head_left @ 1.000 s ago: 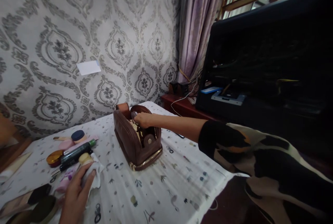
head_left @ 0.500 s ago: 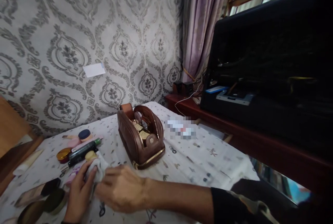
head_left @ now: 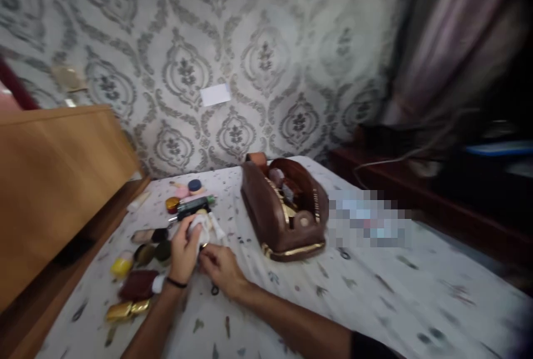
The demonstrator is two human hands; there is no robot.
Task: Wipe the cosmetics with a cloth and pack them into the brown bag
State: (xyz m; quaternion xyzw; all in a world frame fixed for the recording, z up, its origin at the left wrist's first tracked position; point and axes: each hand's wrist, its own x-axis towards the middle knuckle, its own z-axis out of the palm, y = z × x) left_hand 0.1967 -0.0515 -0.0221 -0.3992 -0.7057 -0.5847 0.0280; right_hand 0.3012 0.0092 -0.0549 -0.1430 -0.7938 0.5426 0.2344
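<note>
My left hand (head_left: pixel 184 249) is closed around a crumpled white cloth (head_left: pixel 202 227), above the near side of the spread-out cosmetics. Close beside it, my right hand (head_left: pixel 225 271) pinches a small dark item with a gold glint (head_left: pixel 204 246); its kind is too small and blurred to make out. To the right of both hands stands a brown leather cosmetic bag (head_left: pixel 266 209), its top unzipped, with several small items inside. Just beyond my left hand lies a dark tube with a green end (head_left: pixel 195 207). A white tube (head_left: pixel 217 225) lies behind the cloth.
Left of my hands are a dark red bottle with a white cap (head_left: pixel 139 285), a gold tube (head_left: pixel 125 310), a yellow-lidded jar (head_left: pixel 121 264) and a blue-lidded jar (head_left: pixel 194 186). A wooden board (head_left: pixel 62 181) borders the patterned tablecloth (head_left: pixel 291 314). A pixelated patch covers something right of the bag.
The view has swung left, bringing more cosmetics and the wooden board into sight. My left hand still grips the cloth; a small gold-glinting item now shows at my right fingertips.
</note>
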